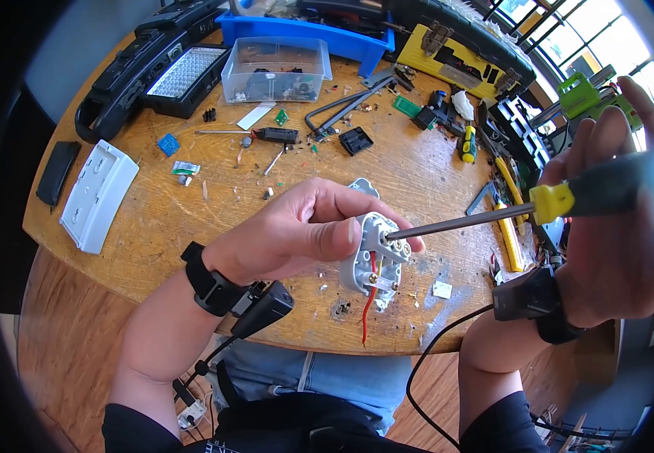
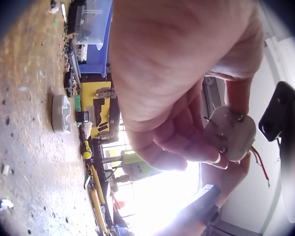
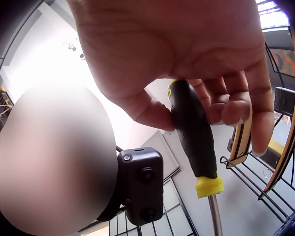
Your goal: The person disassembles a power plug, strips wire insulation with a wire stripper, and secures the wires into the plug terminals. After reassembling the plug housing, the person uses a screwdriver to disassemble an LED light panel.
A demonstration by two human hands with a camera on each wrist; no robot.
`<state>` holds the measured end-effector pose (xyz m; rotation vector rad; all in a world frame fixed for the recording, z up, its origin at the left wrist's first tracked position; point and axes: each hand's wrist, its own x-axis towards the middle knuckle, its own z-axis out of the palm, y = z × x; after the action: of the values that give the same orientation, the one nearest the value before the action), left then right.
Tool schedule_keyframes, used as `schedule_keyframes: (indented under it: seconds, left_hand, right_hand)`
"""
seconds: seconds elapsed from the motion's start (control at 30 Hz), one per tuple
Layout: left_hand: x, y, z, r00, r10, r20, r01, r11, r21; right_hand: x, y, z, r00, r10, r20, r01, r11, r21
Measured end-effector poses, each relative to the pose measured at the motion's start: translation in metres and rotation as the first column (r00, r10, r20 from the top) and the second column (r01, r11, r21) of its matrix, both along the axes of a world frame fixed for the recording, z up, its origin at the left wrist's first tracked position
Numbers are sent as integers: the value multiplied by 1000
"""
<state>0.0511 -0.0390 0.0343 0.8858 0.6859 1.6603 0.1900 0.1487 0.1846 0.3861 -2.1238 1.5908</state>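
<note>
My left hand (image 1: 296, 230) holds a pale grey plug housing (image 1: 358, 260) above the table, thumb on one side and fingers behind it. A red wire (image 1: 369, 313) hangs from the housing, and brass screws show inside it. In the left wrist view the housing's back (image 2: 231, 132) faces the camera between the fingers. My right hand (image 1: 613, 226) holds a screwdriver (image 1: 598, 192) with a black and yellow handle; its tip meets a screw in the housing. In the right wrist view the thumb and fingers are round the upper handle (image 3: 192, 128).
A grey cover (image 1: 361, 186) lies on the table behind the left hand. Farther back are a clear bin (image 1: 274, 75), a blue tray (image 1: 304, 39) and a yellow-black toolbox (image 1: 447, 64). A white casing (image 1: 99, 198) is at the left, with tools and scraps around.
</note>
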Motion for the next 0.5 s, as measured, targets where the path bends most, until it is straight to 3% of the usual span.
schedule_keyframes:
  seconds: [0.1, 0.13, 0.2, 0.23, 0.3, 0.33, 0.37, 0.4, 0.43, 0.47, 0.5]
  left_hand:
    - [0, -1, 1, 1000, -6, 23, 6, 1000, 13]
    - [-1, -1, 0, 999, -1, 37, 1, 1000, 17]
    - [-2, -1, 0, 999, 7, 50, -8, 1000, 24]
    - [-3, 0, 0, 998, 9, 61, -12, 999, 49]
    - [-3, 0, 1, 997, 15, 71, -20, 997, 76]
    - [-2, 0, 3, 994, 58, 96, -69, 991, 113]
    - [-2, 0, 4, 987, 99, 123, -117, 982, 150]
    - [-2, -2, 5, 982, 135, 131, -154, 977, 145]
    - [-3, -2, 5, 982, 138, 129, -157, 977, 147]
    - [-3, -2, 4, 978, 158, 139, -179, 971, 160]
    - [-4, -2, 4, 973, 177, 149, -201, 964, 173]
  right_hand:
    - [2, 2, 3, 967, 252, -27, -253, 955, -158]
    - [4, 2, 2, 967, 253, -28, -254, 954, -157]
    - [9, 5, -3, 974, 30, -224, -109, 931, -348]
    - [11, 13, -2, 974, 34, -225, -113, 931, -346]
    - [12, 22, 1, 919, 32, -393, -76, 992, -97]
    - [9, 19, 3, 909, 104, -403, -78, 994, 81]
    - [5, 13, -2, 909, 108, -402, -81, 993, 84]
    - [-11, -12, -9, 848, -224, -480, 266, 964, 21]
    - [-20, -25, -13, 670, -519, -531, 576, 815, -69]
    - [-6, 2, -6, 861, -376, -342, 462, 859, 218]
    - [-8, -16, -6, 858, -473, -200, 496, 864, 87]
